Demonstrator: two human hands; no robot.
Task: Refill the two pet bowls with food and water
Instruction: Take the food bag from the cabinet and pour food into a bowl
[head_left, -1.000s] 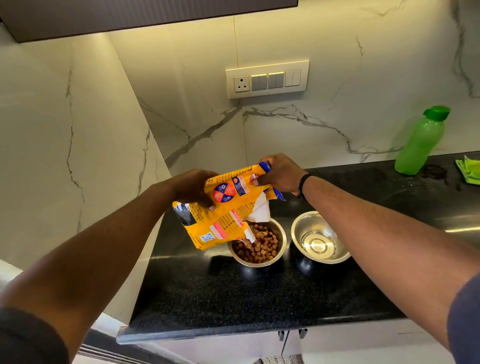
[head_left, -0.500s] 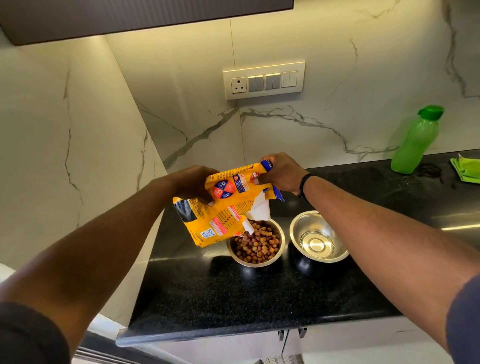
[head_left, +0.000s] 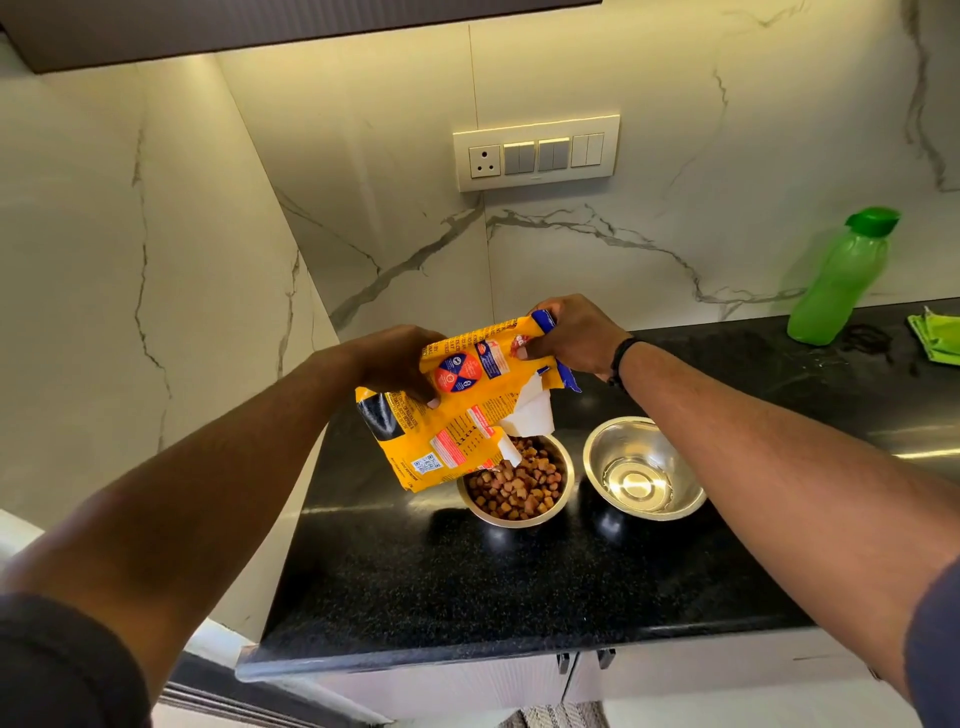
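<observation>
A yellow pet food bag (head_left: 457, 415) hangs tilted over the left steel bowl (head_left: 519, 517), which is heaped with brown kibble. My left hand (head_left: 400, 369) grips the bag's upper left side. At the bag's top right corner, by the blue strip, my right hand (head_left: 571, 332) pinches it. The right steel bowl (head_left: 623, 441) stands beside the first and shows a shiny inside; I cannot tell whether water is in it. A green water bottle (head_left: 836, 280) with its cap on stands at the back right of the black counter (head_left: 467, 582).
A green cloth (head_left: 937, 338) lies at the far right edge of the counter, with a dark ring mark beside the bottle. A switch panel (head_left: 535, 153) is set in the marble wall behind. The counter ends at the left by the side wall.
The bag has stayed tilted over the kibble bowl, with both hands in nearly the same place. The view has shifted slightly.
</observation>
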